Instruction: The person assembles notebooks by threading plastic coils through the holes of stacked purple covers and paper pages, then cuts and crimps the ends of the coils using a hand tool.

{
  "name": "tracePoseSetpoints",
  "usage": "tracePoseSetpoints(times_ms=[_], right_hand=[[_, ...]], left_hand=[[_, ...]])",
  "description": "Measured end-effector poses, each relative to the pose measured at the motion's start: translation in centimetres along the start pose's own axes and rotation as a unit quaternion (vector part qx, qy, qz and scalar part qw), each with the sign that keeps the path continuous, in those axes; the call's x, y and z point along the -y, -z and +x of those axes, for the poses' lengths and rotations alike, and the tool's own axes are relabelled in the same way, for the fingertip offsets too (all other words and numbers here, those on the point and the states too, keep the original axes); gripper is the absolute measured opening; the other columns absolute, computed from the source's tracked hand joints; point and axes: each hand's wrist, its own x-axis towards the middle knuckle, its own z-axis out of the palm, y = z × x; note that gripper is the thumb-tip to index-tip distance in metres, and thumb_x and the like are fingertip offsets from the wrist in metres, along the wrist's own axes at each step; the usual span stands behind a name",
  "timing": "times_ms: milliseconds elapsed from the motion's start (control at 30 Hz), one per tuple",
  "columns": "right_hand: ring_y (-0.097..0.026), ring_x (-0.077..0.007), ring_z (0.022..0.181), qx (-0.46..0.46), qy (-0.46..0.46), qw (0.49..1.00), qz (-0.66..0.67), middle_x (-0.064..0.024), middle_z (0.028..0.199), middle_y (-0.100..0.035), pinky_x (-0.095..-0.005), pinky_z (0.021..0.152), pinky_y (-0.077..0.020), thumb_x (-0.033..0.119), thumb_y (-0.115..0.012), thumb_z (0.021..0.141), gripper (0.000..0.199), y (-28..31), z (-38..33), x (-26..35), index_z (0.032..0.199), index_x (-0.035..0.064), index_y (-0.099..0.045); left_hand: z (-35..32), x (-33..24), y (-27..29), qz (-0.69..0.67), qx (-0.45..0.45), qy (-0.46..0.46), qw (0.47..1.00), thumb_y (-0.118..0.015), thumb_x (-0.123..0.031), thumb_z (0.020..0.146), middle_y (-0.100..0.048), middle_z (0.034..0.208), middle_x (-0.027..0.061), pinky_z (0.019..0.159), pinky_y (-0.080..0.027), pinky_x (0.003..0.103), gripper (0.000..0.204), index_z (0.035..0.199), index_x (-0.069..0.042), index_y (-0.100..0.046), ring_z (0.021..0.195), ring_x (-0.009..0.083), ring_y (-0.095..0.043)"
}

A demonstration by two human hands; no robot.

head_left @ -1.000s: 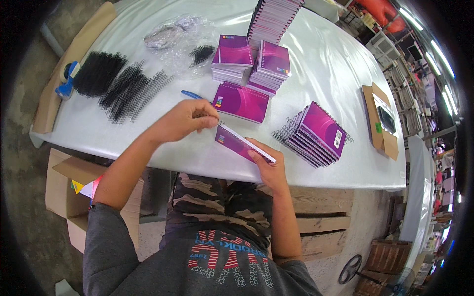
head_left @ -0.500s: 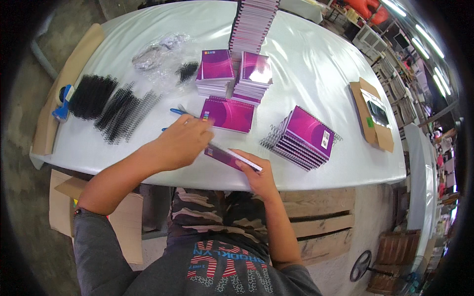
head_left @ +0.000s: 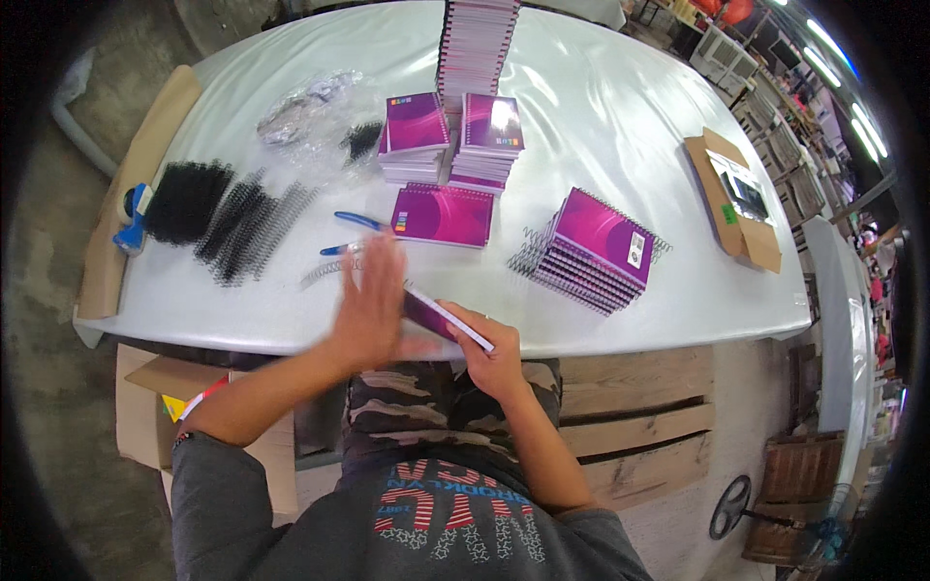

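A purple spiral notebook (head_left: 426, 312) is held tilted, nearly edge-on, over the table's near edge. My right hand (head_left: 492, 356) is closed around its right end, thumb on top. By the notebook's other end, my left hand (head_left: 373, 298) is open with fingers stretched out, somewhat smeared by motion; I see nothing held in it. Just beyond that hand lies a blue-handled tool (head_left: 356, 220), apparently pliers, its head partly covered. A loose wire coil (head_left: 318, 274) rests to the hand's left. Farther on, a purple notebook pile (head_left: 444, 215) lies flat.
Two notebook stacks (head_left: 415, 126) and a tall pile (head_left: 475, 48) stand farther back. Another stack (head_left: 596, 242) with protruding coils is at right. Black coils (head_left: 189, 203), clear plastic wrap (head_left: 315, 107) and a tape dispenser (head_left: 132, 218) are left; cardboard (head_left: 731, 208) lies far right.
My left hand has gone from pinching near the notebook's left end to open and outstretched, slightly lower. The right hand keeps its grip on the notebook. The view has shifted a little.
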Motion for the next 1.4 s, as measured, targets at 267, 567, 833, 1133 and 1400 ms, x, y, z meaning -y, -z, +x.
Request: tracePoseSetpoints(times_ms=[267, 567, 833, 1133, 1400], right_hand=[[-0.062, -0.0291, 0.1, 0.036, 0.12, 0.992, -0.031, -0.0169, 0.109, -0.062, -0.0325, 0.084, -0.0485, -0.009, -0.054, 0.078, 0.037, -2.3, -1.4, -0.4, 0.112, 0.0034, -0.061], [-0.062, -0.0285, 0.1, 0.045, 0.163, 0.985, -0.039, -0.0167, 0.111, -0.061, -0.0339, 0.085, -0.0485, -0.011, -0.055, 0.071, 0.046, -3.0, -2.1, -0.3, 0.114, 0.0024, -0.06], [-0.062, -0.0306, 0.097, 0.028, 0.165, 0.981, -0.1, -0.0174, 0.108, -0.062, -0.0352, 0.082, -0.0495, -0.01, -0.054, 0.072, 0.045, -2.4, -2.6, -0.7, 0.116, 0.0008, -0.057], [-0.063, -0.0308, 0.094, 0.014, 0.16, 0.982, -0.098, -0.0173, 0.108, -0.062, -0.0347, 0.082, -0.0494, -0.009, -0.055, 0.07, 0.044, -2.1, -2.2, -0.4, 0.113, 0.001, -0.059], [-0.063, -0.0309, 0.094, -0.027, 0.141, 0.988, -0.055, -0.0171, 0.109, -0.062, -0.0356, 0.08, -0.0493, -0.005, -0.06, 0.07, 0.043, -1.9, -1.8, -0.7, 0.112, 0.0022, -0.059]], left_hand=[[-0.7, 1.0, 0.9, 0.078, -0.111, -0.052, 0.989, -0.042, -0.084, 0.062, -0.013, 0.144, 0.0325, 0.097, 0.006, 0.07, 0.117, 0.141, 0.001, -0.021, 0.134, 0.0496, -0.002], [-3.5, 1.0, 0.1, 0.054, -0.06, 0.034, 0.996, -0.041, -0.086, 0.061, -0.01, 0.141, 0.0348, 0.097, -0.005, 0.069, 0.112, 0.13, 0.002, -0.038, 0.131, 0.0531, -0.006], [-1.3, -0.5, 1.3, 0.128, -0.16, -0.156, 0.966, -0.037, -0.087, 0.062, -0.017, 0.137, 0.0385, 0.097, -0.005, 0.07, 0.119, 0.128, 0.012, -0.037, 0.126, 0.0594, -0.012], [-1.8, -2.7, 0.8, 0.083, -0.133, -0.185, 0.97, -0.029, -0.083, 0.07, -0.019, 0.139, 0.0359, 0.1, 0.0, 0.066, 0.108, 0.137, 0.0, -0.03, 0.129, 0.0537, -0.014], [-4.0, -3.5, -1.3, 0.02, -0.039, -0.269, 0.962, -0.03, -0.085, 0.066, -0.03, 0.13, 0.0367, 0.099, -0.009, 0.066, 0.111, 0.126, 0.008, -0.037, 0.127, 0.0529, -0.018]])
